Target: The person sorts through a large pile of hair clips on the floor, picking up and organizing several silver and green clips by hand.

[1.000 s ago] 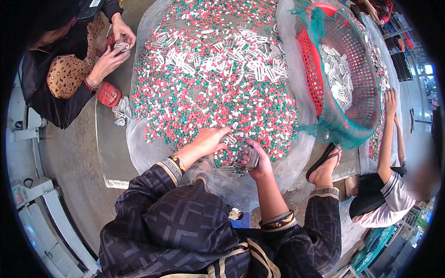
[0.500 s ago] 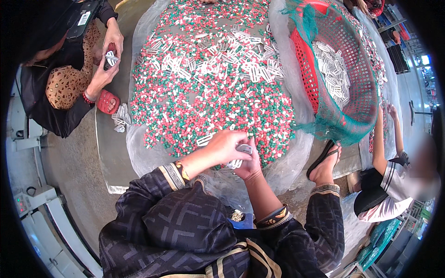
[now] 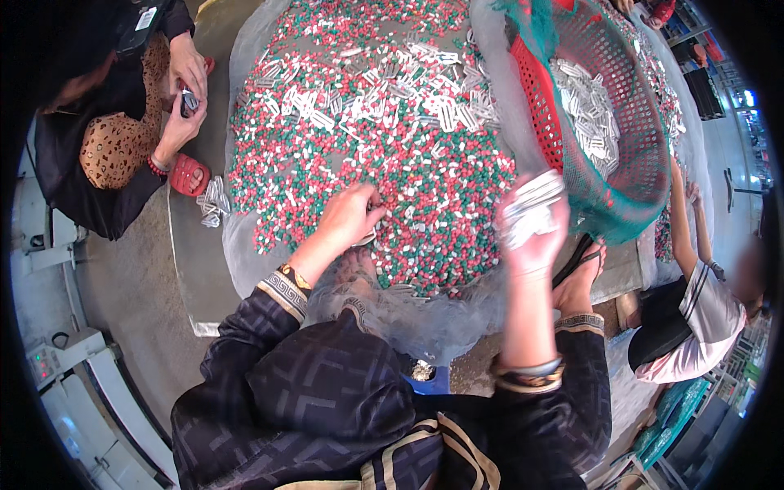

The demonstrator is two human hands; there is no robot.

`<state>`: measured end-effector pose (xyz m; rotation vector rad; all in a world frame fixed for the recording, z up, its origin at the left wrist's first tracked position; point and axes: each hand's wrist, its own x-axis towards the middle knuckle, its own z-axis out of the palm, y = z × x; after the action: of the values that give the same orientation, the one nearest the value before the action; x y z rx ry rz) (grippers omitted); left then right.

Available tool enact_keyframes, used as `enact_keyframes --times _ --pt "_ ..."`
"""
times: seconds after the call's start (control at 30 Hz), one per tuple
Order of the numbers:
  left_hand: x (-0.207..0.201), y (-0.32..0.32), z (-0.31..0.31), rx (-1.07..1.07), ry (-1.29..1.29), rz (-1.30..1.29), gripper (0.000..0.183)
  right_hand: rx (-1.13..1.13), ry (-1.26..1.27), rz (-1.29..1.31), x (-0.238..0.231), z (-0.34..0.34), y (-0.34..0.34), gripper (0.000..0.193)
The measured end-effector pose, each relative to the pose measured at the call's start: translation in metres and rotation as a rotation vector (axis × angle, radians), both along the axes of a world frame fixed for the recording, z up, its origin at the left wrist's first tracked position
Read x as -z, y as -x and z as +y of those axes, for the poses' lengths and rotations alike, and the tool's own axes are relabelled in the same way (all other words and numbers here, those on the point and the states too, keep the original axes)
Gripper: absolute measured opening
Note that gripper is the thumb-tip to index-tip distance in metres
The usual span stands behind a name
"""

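My right hand (image 3: 535,237), blurred by motion, is raised beside the near-left side of the red mesh basket (image 3: 536,106). Its fingers are closed round a bundle of white slotted strips (image 3: 531,204). Palm down, my left hand (image 3: 347,219) rests low over the spread of small red, green and white pellets (image 3: 437,192). Its fingers are curled, and their tips are partly hidden. The end of a white slotted strip (image 3: 367,238) peeks out beneath this hand; whether it is gripped is unclear. More such strips (image 3: 441,106) lie scattered farther back on the pellets.
Green netting (image 3: 629,216) drapes the basket, which holds many strips (image 3: 590,122). Clear plastic sheeting (image 3: 425,327) edges the pellets. At left, another person's hands (image 3: 184,110) hold strips, with a small pile (image 3: 214,200) nearby. Another person (image 3: 686,318) sits at right.
My hands have parted from around the strips. The right swung to the basket with the bundle; the left moved left and forward over the pellets. The person at left shifted their hands slightly.
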<state>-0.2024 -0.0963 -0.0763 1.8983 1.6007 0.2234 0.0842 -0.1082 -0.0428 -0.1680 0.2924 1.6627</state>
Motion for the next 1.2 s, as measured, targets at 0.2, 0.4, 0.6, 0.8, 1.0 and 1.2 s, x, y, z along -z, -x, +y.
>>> enact_keyframes --times 0.2,0.4,0.6,0.8,1.0,1.2 --pt "0.030 0.015 -0.032 0.161 0.087 0.231 0.026 0.346 0.355 -0.771 -0.113 0.075 -0.099 0.059" --pt "0.031 -0.001 -0.043 0.101 -0.171 -0.042 0.021 0.417 0.099 -2.097 -0.047 0.028 -0.047 0.023" --pt "0.024 -0.029 -0.077 0.414 0.144 -0.118 0.029 -1.488 -0.808 -2.598 0.052 -0.084 0.081 0.019" --pt "0.046 -0.035 -0.104 0.702 0.046 0.184 0.027 -1.049 -0.690 -2.828 0.083 -0.125 0.077 0.022" --pt "0.047 -0.024 -0.091 0.423 -0.015 -0.089 0.021 -0.677 -0.609 -2.715 0.088 -0.120 0.052 0.020" --pt "0.043 -0.025 -0.077 0.116 0.320 -0.546 0.024 -0.587 -0.430 -2.672 0.074 -0.094 0.052 0.023"
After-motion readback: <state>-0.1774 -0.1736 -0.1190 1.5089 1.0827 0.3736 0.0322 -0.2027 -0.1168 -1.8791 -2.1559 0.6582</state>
